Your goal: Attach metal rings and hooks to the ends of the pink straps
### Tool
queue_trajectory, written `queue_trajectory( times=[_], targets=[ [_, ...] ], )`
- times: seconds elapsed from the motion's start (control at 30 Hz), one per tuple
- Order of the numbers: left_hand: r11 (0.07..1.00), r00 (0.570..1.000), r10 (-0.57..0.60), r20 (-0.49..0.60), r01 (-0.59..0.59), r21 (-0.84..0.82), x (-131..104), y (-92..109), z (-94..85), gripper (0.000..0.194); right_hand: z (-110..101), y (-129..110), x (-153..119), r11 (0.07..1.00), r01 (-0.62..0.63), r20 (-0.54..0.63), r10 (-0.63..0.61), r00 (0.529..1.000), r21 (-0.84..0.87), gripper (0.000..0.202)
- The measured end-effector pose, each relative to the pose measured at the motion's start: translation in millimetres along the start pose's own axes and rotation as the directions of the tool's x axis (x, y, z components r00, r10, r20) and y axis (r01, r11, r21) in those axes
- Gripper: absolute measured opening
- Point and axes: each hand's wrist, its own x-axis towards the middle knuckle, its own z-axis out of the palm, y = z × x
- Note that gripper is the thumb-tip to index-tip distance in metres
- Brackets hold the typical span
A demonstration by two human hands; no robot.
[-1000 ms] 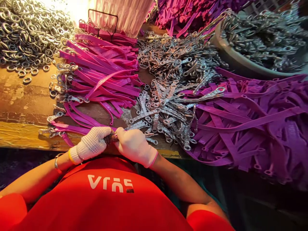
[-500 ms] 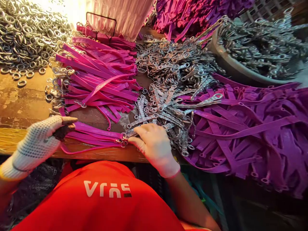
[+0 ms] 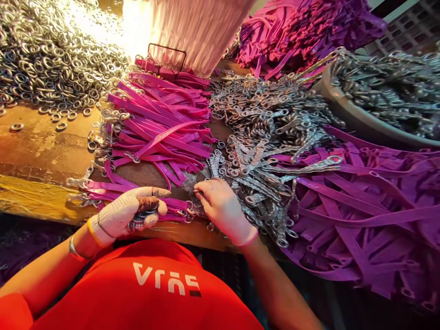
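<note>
My left hand [image 3: 135, 211], in a dotted white glove with dark-stained fingers, is curled around several metal rings [image 3: 142, 217]. It is above a small row of pink straps [image 3: 112, 189] at the table's front edge. These straps have metal fittings on their left ends and rings on their right ends. Just right of the straps, my right hand [image 3: 225, 208], in a pale glove, has its thumb and fingers pressed together beside the loose twisted chain pieces [image 3: 254, 156]. Whatever may be in that pinch is hidden.
Behind lies a thick pile of pink straps [image 3: 165, 123] with ringed left ends. Loose rings [image 3: 62, 68] are heaped at the back left. A tub [image 3: 357, 110] full of chain pieces stands at the right, behind purple straps [image 3: 371, 215]. A ribbed clear plastic container [image 3: 202, 32] stands at the back.
My left hand has moved right from the straps' left ends to over their middle, now showing rings in its fingers. My right hand has left the straps' right ends. The view has shifted.
</note>
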Motion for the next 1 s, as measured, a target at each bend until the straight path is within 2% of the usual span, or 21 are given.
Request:
queue_trajectory(
  times=[0.07, 0.13, 0.2, 0.27, 0.37, 0.43, 0.5, 0.6, 0.67, 0.7, 0.8, 0.87, 0.93, 1.0],
  targets=[
    [0.995, 0.998, 0.063, -0.007, -0.063, 0.075, 0, -5, 2.0, 0.033, -4, -15, -2, 0.985, 0.071, -0.133, -0.049, 0.990, 0.160, 0.019],
    [0.978, 0.991, 0.137, 0.005, -0.136, 0.159, 3, -9, 3.7, 0.028, -9, -34, 1, 0.954, 0.090, -0.186, -0.037, 0.982, 0.285, 0.021],
    [0.946, 0.976, 0.217, 0.006, -0.212, 0.247, 5, -13, 5.5, 0.029, -13, -52, 7, 0.926, 0.037, -0.154, 0.023, 0.988, 0.377, 0.024],
    [0.917, 0.955, 0.295, -0.022, -0.277, 0.288, 7, -17, 6.8, 0.032, -15, -67, 13, 0.894, -0.034, -0.069, 0.072, 0.995, 0.446, 0.028],
    [0.918, 0.939, 0.337, -0.070, -0.311, 0.247, 8, -19, 5.9, 0.035, -13, -80, 19, 0.831, -0.063, 0.032, 0.055, 0.998, 0.553, 0.022],
    [0.922, 0.946, 0.323, -0.042, -0.304, 0.239, 7, -18, 3.1, 0.037, -8, -82, 19, 0.792, -0.045, 0.011, 0.049, 0.999, 0.609, 0.019],
    [0.898, 0.948, 0.317, 0.016, -0.305, 0.316, 5, -15, 0.0, 0.035, -3, -83, 16, 0.777, -0.037, -0.040, 0.080, 0.996, 0.629, 0.019],
    [0.767, 0.923, 0.384, 0.030, -0.336, 0.547, 3, -11, -2.0, 0.032, 3, -83, 13, 0.774, -0.037, -0.076, 0.110, 0.991, 0.632, 0.018],
    [0.689, 0.903, 0.429, 0.014, -0.338, 0.641, 4, -11, -1.6, 0.032, 4, -84, 13, 0.793, -0.016, -0.103, 0.098, 0.990, 0.608, 0.018],
    [0.693, 0.903, 0.430, 0.014, -0.340, 0.636, 5, -12, -1.0, 0.034, 4, -85, 13, 0.822, 0.003, -0.126, 0.084, 0.989, 0.570, 0.017],
    [0.817, 0.937, 0.346, 0.044, -0.323, 0.477, 12, -16, 1.6, 0.040, 4, -88, 11, 0.960, 0.044, -0.255, 0.029, 0.966, 0.276, 0.016],
    [0.887, 0.962, 0.268, 0.059, -0.270, 0.376, 19, -15, 4.8, 0.040, 5, -89, 7, 0.999, 0.016, -0.324, -0.004, 0.946, 0.034, 0.019],
    [0.933, 0.981, 0.188, 0.047, -0.193, 0.303, 26, -4, 9.9, 0.037, 10, -89, 0, 0.993, -0.036, -0.308, 0.000, 0.951, -0.112, 0.017],
    [0.972, 0.990, 0.132, 0.045, -0.139, 0.192, 33, 17, 16.5, 0.036, 16, -87, -10, 0.987, -0.006, -0.215, -0.029, 0.976, -0.158, 0.018]
  ],
)
